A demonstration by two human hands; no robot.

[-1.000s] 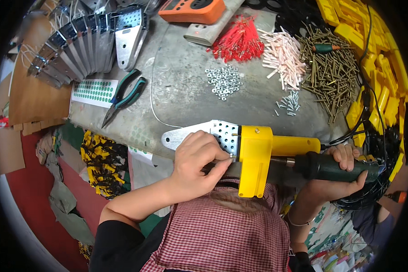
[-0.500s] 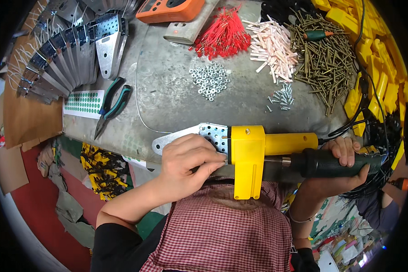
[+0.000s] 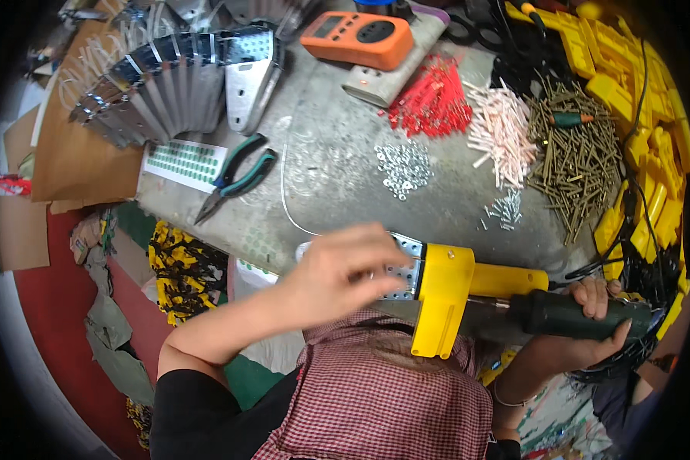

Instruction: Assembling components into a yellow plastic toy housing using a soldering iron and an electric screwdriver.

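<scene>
My right hand (image 3: 602, 307) is wrapped round a dark green electric screwdriver (image 3: 556, 314), its shaft pointing left at a yellow plastic housing (image 3: 446, 287). The housing stands at the table's near edge, with a yellow handle (image 3: 510, 280) stretching right. On its left side sits a perforated metal plate (image 3: 408, 249), mostly covered by my left hand (image 3: 337, 272). Smeared by motion, that hand is raised over the plate, thumb and fingers apart with nothing seen between them. The screwdriver's tip is hidden by the housing.
Hex nuts (image 3: 404, 169), small screws (image 3: 504, 209), pale sleeves (image 3: 501, 134), red leads (image 3: 435, 100) and long brass-coloured screws (image 3: 579, 161) lie in piles. Pliers (image 3: 238, 176) rest beside a sticker sheet (image 3: 184, 163). Metal brackets (image 3: 249, 88), an orange multimeter (image 3: 358, 40) and yellow housings (image 3: 652, 184) lie farther out.
My left hand has come off the plate's near corner by the housing, and its pinched fingers have parted. The whole view has shifted; my right hand keeps its grip on the screwdriver.
</scene>
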